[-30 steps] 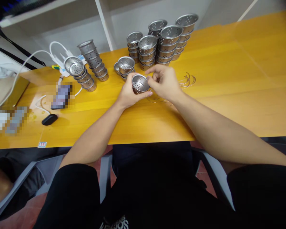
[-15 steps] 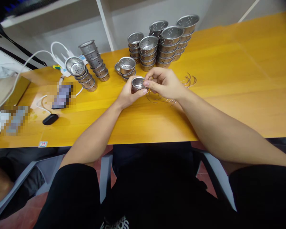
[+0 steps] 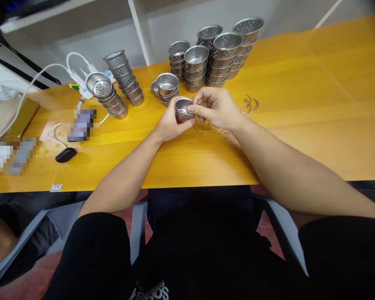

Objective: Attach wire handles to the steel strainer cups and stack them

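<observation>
My left hand point(image 3: 169, 123) is wrapped round a small perforated metal strainer cup point(image 3: 181, 115), its mouth tilted up. At the cup's right rim my right hand point(image 3: 218, 109) is closed in a pinch between thumb and fingers. What the pinch holds is too small to make out. Thin curved wires point(image 3: 249, 106) lie on the table beyond and beneath my right hand. Just behind the held cup stands a short stack of similar cups point(image 3: 167, 84), with another cup tipped beside it.
Taller stacks of perforated cups point(image 3: 196, 62) stand at the back, with two leaning stacks point(image 3: 114, 102) to the left. A phone point(image 3: 83, 125), white cables, a black oval object point(image 3: 66, 155) and a blurred packet point(image 3: 23, 155) lie on the left of the yellow table point(image 3: 187, 166).
The cup has tilted slightly and shifted a little to the right in my left hand. My right hand keeps its pinch at the rim. The view has moved slightly.
</observation>
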Tool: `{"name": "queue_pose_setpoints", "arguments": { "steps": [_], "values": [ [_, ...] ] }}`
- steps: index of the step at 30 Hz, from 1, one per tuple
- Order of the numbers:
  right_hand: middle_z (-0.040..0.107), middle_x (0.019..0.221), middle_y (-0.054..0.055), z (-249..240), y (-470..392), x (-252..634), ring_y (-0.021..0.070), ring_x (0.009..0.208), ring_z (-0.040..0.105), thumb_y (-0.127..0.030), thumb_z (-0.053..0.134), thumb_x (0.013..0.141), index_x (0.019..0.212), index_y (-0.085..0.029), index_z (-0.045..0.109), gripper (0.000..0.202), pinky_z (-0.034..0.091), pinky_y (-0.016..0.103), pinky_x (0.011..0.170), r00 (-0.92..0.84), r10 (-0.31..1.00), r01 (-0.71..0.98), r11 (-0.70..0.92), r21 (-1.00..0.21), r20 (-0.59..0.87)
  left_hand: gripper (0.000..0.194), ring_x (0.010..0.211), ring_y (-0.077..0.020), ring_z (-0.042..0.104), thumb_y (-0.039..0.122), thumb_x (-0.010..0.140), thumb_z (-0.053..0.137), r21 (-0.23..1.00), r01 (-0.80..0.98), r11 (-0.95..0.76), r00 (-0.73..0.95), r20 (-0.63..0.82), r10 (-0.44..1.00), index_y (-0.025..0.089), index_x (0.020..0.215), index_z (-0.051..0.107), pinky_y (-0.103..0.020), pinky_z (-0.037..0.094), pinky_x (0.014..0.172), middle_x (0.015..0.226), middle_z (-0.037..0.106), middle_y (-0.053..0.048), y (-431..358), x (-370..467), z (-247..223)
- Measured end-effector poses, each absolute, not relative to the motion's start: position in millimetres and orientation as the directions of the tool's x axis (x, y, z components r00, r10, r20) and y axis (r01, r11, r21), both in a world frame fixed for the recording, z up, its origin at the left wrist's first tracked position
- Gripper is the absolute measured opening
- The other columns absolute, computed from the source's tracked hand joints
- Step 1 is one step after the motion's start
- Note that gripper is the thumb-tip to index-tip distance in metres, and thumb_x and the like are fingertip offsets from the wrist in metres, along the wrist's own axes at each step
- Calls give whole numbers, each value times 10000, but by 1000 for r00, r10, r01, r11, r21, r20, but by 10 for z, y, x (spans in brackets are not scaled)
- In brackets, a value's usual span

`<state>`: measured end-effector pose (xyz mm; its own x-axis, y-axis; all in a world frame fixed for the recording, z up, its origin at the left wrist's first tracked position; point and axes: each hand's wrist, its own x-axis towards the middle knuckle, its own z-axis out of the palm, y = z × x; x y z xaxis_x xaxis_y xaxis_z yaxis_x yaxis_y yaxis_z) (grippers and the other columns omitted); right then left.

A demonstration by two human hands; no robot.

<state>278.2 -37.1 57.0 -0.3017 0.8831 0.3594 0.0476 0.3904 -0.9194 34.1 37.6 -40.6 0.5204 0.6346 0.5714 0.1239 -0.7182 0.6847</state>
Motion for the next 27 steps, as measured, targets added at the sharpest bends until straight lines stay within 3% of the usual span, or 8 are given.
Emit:
{"name": "queue_pose_setpoints", "arguments": {
  "steps": [7,11,15,21,27],
  "values": [
    [734,795,26,557,-391,2766,233,629,619,-1100,1080,747,949,-327,766,858,547,432,542,-305,877,74,411,-909,371,858,1397,-363,844,747,1081,993,667,103,-738,536,587,606,293,1668,561,-666,706,1344,1509,761,-119,361,335,-428],
    [839,1080,82,516,-416,2780,295,855,760,-1100,948,921,1185,-345,829,809,716,483,720,-192,865,207,497,-842,464,960,1495,-384,824,846,1071,975,671,139,-728,500,587,637,318,1730,516,-647,698,1369,1609,730,-141,381,335,-420],
    [848,1378,147,546,-455,2831,401,1173,841,-913,892,1091,1264,-359,854,582,784,571,939,-174,825,389,559,-732,538,1020,1649,-411,751,866,1102,933,642,166,-748,468,617,633,369,1836,428,-659,629,1463,1717,681,-156,393,310,-362],
    [864,1473,159,595,-470,2875,474,1381,799,-683,893,1130,1165,-388,900,297,746,704,1151,-245,795,412,603,-683,555,1083,1713,-435,714,874,1098,941,611,214,-762,426,644,636,373,1881,385,-689,566,1531,1735,671,-164,401,285,-328],
    [879,1470,128,537,-428,2843,519,1575,739,-648,936,1103,1214,-417,958,258,656,776,1334,-296,800,384,599,-702,522,1052,1668,-432,742,914,1071,946,596,167,-785,428,674,603,372,1812,431,-701,592,1501,1674,696,-147,425,287,-351]
  ]
}}
